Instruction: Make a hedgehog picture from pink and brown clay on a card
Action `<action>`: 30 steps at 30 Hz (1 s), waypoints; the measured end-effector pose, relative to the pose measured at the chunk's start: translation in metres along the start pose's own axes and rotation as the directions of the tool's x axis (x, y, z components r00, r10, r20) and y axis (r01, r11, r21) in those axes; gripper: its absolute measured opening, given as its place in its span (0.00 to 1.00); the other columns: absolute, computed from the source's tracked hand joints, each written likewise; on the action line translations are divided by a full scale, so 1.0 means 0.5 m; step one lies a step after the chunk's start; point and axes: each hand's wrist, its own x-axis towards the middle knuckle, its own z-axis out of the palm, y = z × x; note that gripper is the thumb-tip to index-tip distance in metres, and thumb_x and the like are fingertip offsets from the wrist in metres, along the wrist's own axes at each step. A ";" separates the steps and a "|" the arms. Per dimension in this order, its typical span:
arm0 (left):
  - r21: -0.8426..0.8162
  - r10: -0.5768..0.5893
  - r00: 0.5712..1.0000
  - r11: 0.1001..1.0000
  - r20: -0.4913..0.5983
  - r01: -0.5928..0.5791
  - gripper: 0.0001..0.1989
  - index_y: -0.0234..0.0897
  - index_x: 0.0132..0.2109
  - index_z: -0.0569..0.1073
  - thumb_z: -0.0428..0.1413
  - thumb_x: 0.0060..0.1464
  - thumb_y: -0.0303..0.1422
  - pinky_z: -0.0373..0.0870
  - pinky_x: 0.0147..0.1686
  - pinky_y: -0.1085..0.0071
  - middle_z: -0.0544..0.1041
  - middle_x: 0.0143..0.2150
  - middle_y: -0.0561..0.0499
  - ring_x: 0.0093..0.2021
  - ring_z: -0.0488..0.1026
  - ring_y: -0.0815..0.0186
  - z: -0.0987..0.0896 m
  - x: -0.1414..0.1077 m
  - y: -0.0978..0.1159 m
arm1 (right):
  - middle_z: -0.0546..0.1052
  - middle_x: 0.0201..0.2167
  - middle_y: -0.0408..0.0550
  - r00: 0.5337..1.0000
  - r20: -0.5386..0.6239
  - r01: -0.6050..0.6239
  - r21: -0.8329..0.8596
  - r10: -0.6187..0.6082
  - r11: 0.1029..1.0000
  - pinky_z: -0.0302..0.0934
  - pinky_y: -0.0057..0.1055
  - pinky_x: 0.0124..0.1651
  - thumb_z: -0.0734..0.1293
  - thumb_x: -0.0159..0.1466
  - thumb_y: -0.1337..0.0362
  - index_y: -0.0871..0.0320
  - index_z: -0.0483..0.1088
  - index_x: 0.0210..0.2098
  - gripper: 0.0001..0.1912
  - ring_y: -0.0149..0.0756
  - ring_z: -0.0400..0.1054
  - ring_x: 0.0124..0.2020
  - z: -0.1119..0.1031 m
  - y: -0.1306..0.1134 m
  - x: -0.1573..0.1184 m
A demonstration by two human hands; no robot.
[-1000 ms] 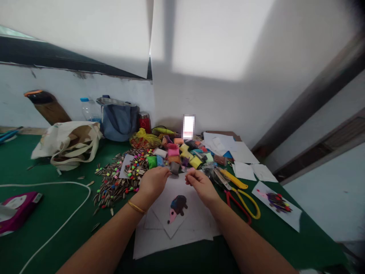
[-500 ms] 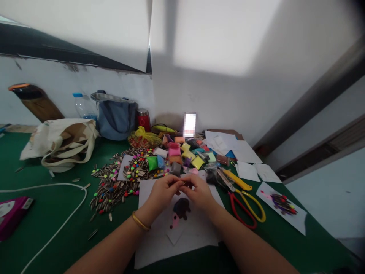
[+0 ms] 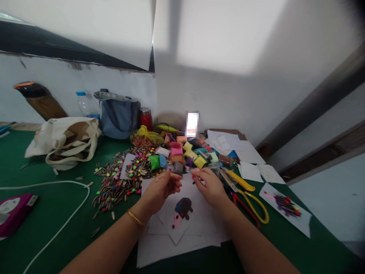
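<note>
Your green worktop [image 3: 28, 217] carries a heap of striped sunflower seeds [image 3: 114, 186] with coloured beads among them, and a pile of modelling clay packets [image 3: 182, 152] just behind. In front of you, white paper sheets [image 3: 182, 253] lie under a clay hedgehog [image 3: 182, 209]. Red-and-yellow-handled scissors [image 3: 253, 203] sit to your right; a canvas tote bag [image 3: 65, 140] and a white cord [image 3: 51, 182] lie to your left.

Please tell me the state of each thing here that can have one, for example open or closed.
Left hand, open, palm up, empty
Right hand, pinching pink clay piece
Clay hedgehog, flat on paper, no seeds
Canvas tote bag, slumped, handles loose
Plastic bottle, upright, capped
</note>
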 end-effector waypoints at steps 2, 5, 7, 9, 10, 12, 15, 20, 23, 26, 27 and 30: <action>-0.022 -0.003 0.997 1.000 0.081 0.005 0.24 0.31 0.41 0.78 0.54 0.56 0.50 0.67 0.33 0.73 0.76 0.33 0.46 0.31 0.72 0.69 -0.004 -0.002 -0.008 | 0.74 0.40 0.49 0.997 -0.068 0.038 0.163 -0.027 0.986 0.63 0.34 0.47 0.62 0.66 0.65 0.54 0.76 0.41 0.10 0.39 0.68 0.44 0.001 -0.022 -0.004; 0.014 0.011 0.985 1.000 0.172 -0.013 0.26 0.31 0.44 0.78 0.53 0.57 0.51 0.67 0.35 0.71 0.77 0.36 0.43 0.33 0.73 0.67 -0.007 -0.002 -0.020 | 0.74 0.38 0.48 0.993 -0.111 0.077 0.308 -0.045 0.948 0.63 0.34 0.47 0.63 0.66 0.64 0.53 0.75 0.41 0.09 0.38 0.68 0.43 0.001 -0.054 -0.011; 0.045 0.021 0.980 0.998 0.199 -0.031 0.26 0.31 0.45 0.78 0.52 0.58 0.51 0.67 0.36 0.69 0.77 0.37 0.43 0.34 0.73 0.66 -0.006 -0.002 -0.023 | 0.75 0.38 0.48 0.993 -0.107 0.081 0.354 -0.046 0.932 0.63 0.34 0.46 0.63 0.66 0.65 0.53 0.75 0.41 0.09 0.37 0.68 0.43 0.000 -0.069 -0.015; 0.090 0.035 0.981 0.994 0.192 -0.053 0.25 0.32 0.44 0.78 0.52 0.58 0.50 0.67 0.36 0.68 0.77 0.37 0.43 0.33 0.73 0.66 -0.003 -0.001 -0.022 | 0.76 0.38 0.47 0.995 -0.087 0.077 0.373 -0.048 0.925 0.63 0.34 0.46 0.62 0.66 0.66 0.54 0.75 0.41 0.09 0.37 0.69 0.42 -0.003 -0.075 -0.018; 0.127 0.044 0.982 0.990 0.183 -0.068 0.24 0.32 0.44 0.78 0.52 0.58 0.50 0.67 0.36 0.68 0.77 0.36 0.43 0.33 0.73 0.66 -0.001 -0.001 -0.020 | 0.77 0.37 0.46 0.996 -0.075 0.074 0.375 -0.049 0.924 0.63 0.33 0.46 0.62 0.66 0.66 0.54 0.75 0.40 0.09 0.36 0.69 0.41 -0.005 -0.076 -0.018; 0.238 0.077 0.982 0.964 0.173 -0.117 0.24 0.32 0.43 0.78 0.52 0.58 0.50 0.67 0.35 0.68 0.78 0.35 0.43 0.33 0.73 0.65 0.002 -0.002 -0.014 | 0.77 0.36 0.46 0.998 -0.048 0.055 0.373 -0.040 0.926 0.63 0.32 0.42 0.64 0.65 0.66 0.54 0.75 0.39 0.08 0.36 0.69 0.39 -0.006 -0.075 -0.019; 0.419 0.144 0.966 0.880 0.214 -0.224 0.27 0.32 0.44 0.78 0.51 0.57 0.52 0.67 0.35 0.68 0.78 0.33 0.43 0.33 0.73 0.64 0.006 -0.004 -0.005 | 0.77 0.33 0.45 0.999 -0.025 -0.018 0.363 0.029 0.932 0.61 0.30 0.36 0.66 0.62 0.65 0.54 0.75 0.36 0.05 0.35 0.68 0.34 -0.004 -0.072 -0.020; 0.591 0.190 0.943 0.740 0.274 -0.321 0.27 0.33 0.46 0.78 0.50 0.58 0.52 0.70 0.37 0.66 0.78 0.35 0.43 0.35 0.74 0.61 0.010 -0.010 0.004 | 0.74 0.28 0.43 0.999 -0.033 -0.020 0.291 0.031 0.957 0.59 0.30 0.36 0.67 0.61 0.65 0.55 0.71 0.30 0.03 0.35 0.65 0.32 0.000 -0.066 -0.021; 0.641 0.200 0.928 0.676 0.314 -0.362 0.26 0.34 0.46 0.78 0.48 0.59 0.51 0.70 0.38 0.66 0.78 0.36 0.43 0.36 0.74 0.61 0.009 -0.012 0.009 | 0.72 0.28 0.44 0.999 -0.006 0.038 0.238 -0.037 0.970 0.58 0.31 0.36 0.66 0.63 0.64 0.55 0.68 0.29 0.06 0.35 0.64 0.32 -0.005 -0.063 -0.021; 0.650 0.220 0.911 0.644 0.350 -0.405 0.24 0.36 0.49 0.77 0.48 0.61 0.48 0.71 0.40 0.66 0.78 0.39 0.43 0.38 0.75 0.61 0.004 -0.013 0.013 | 0.70 0.30 0.44 0.996 0.016 0.084 0.234 -0.090 0.969 0.57 0.31 0.37 0.63 0.65 0.64 0.55 0.66 0.30 0.06 0.35 0.63 0.33 -0.011 -0.060 -0.022; 0.661 0.234 0.903 0.620 0.360 -0.424 0.22 0.38 0.50 0.77 0.48 0.61 0.47 0.71 0.41 0.66 0.78 0.41 0.43 0.39 0.75 0.61 0.002 -0.014 0.014 | 0.70 0.30 0.44 0.996 0.004 0.085 0.248 -0.088 0.965 0.57 0.31 0.37 0.62 0.65 0.64 0.56 0.65 0.31 0.06 0.35 0.63 0.33 -0.012 -0.058 -0.022; 0.756 0.290 0.868 0.429 0.403 -0.494 0.20 0.42 0.55 0.74 0.50 0.61 0.44 0.70 0.45 0.65 0.77 0.47 0.44 0.44 0.74 0.61 -0.002 -0.017 0.017 | 0.68 0.30 0.44 0.998 -0.055 0.034 0.317 -0.018 0.948 0.57 0.31 0.37 0.61 0.66 0.64 0.56 0.65 0.32 0.06 0.35 0.62 0.33 -0.011 -0.050 -0.022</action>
